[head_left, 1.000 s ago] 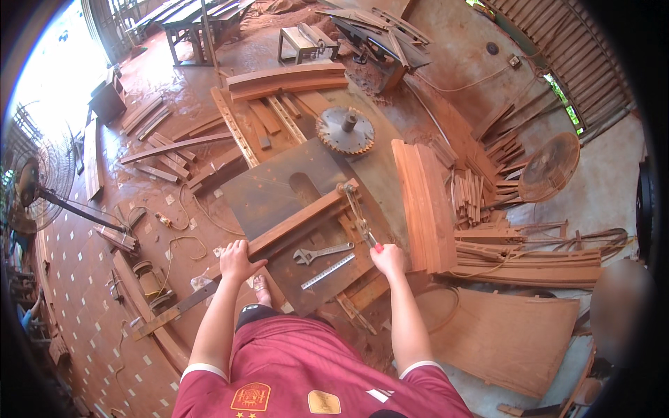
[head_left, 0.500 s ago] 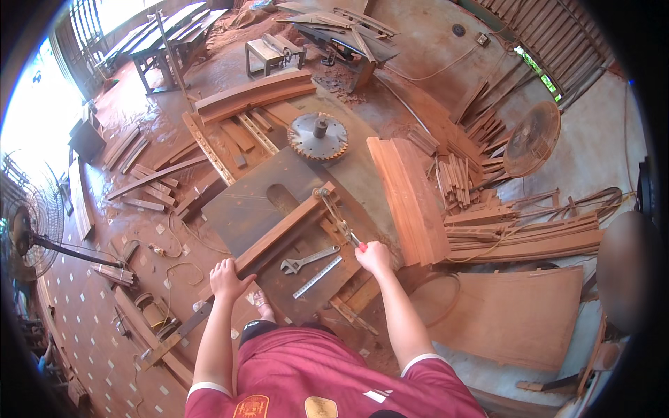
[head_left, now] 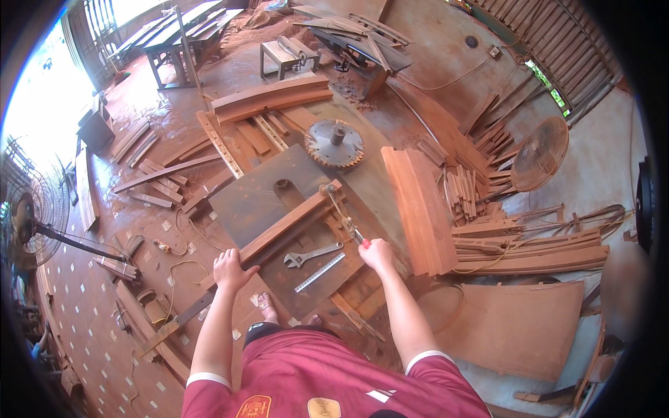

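Observation:
My left hand [head_left: 233, 270] rests over the near end of a long reddish wooden bar [head_left: 289, 223] lying across a dark saw table [head_left: 240, 198], fingers bent over the wood. In my right hand [head_left: 377, 255] is a red-handled tool [head_left: 364, 243]; its exact kind is unclear. Metal parts run from it to the bar's far end. Between my hands, an adjustable wrench [head_left: 312, 255] and a steel ruler [head_left: 319, 272] lie on the table. A slot [head_left: 291, 198] opens in the tabletop beyond the bar, with a round dark piece at its far end.
A toothed circular saw blade [head_left: 322, 148] lies flat at the table's far side. Planks [head_left: 418, 209] are stacked to the right, and curved boards [head_left: 272, 97] lie beyond. Offcuts [head_left: 465, 195] pile up by the wall. A standing fan [head_left: 31, 219] is at left.
The whole view has shifted slightly, so the table sits a little farther right. A round dark piece now shows in the table's slot. Both hands keep their places on the bar and tool.

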A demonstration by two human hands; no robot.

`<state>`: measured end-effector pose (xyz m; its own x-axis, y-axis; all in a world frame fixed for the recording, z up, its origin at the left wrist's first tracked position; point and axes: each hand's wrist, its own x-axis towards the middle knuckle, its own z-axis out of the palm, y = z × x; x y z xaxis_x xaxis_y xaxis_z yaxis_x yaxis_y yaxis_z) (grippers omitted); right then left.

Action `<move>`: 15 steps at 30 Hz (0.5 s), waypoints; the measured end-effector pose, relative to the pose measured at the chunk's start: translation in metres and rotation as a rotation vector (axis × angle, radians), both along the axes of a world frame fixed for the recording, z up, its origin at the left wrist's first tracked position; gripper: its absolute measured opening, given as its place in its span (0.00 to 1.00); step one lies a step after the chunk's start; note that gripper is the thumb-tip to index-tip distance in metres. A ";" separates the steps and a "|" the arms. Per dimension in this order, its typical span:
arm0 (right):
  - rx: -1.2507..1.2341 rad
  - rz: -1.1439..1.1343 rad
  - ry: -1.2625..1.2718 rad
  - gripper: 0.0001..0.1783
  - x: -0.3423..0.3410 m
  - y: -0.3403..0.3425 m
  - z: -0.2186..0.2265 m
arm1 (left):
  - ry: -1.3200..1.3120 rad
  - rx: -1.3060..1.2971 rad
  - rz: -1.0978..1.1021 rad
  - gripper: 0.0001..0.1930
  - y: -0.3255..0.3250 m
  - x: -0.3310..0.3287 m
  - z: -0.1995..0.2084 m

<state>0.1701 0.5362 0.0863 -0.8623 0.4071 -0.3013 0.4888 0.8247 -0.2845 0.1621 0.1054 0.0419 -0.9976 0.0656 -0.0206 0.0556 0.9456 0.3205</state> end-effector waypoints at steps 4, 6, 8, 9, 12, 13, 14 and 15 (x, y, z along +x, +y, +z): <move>0.024 0.013 -0.001 0.25 -0.012 -0.008 0.003 | 0.005 -0.005 0.003 0.34 -0.007 -0.011 -0.001; 0.029 0.011 -0.009 0.25 -0.018 -0.013 0.006 | 0.009 -0.009 0.006 0.34 -0.010 -0.017 -0.001; 0.034 -0.005 -0.026 0.25 -0.023 -0.017 0.008 | 0.008 -0.018 0.009 0.34 -0.013 -0.021 -0.001; 0.035 -0.016 -0.034 0.25 -0.026 -0.018 0.009 | 0.006 -0.025 0.010 0.34 -0.014 -0.024 -0.001; 0.036 -0.003 -0.042 0.25 -0.032 -0.019 0.005 | -0.006 -0.029 0.011 0.35 -0.016 -0.029 0.002; 0.035 -0.013 -0.020 0.24 -0.033 -0.019 0.001 | -0.011 -0.027 0.009 0.35 -0.016 -0.031 0.004; 0.034 -0.023 0.003 0.24 -0.034 -0.019 -0.002 | -0.024 -0.026 0.010 0.35 -0.017 -0.033 0.005; 0.033 -0.028 0.026 0.24 -0.036 -0.021 -0.002 | -0.036 -0.026 0.015 0.35 -0.018 -0.035 0.007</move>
<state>0.1340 0.5148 0.0847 -0.8577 0.4409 -0.2647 0.5048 0.8197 -0.2705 0.1272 0.0871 0.0493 -0.9971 0.0495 -0.0579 0.0301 0.9542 0.2975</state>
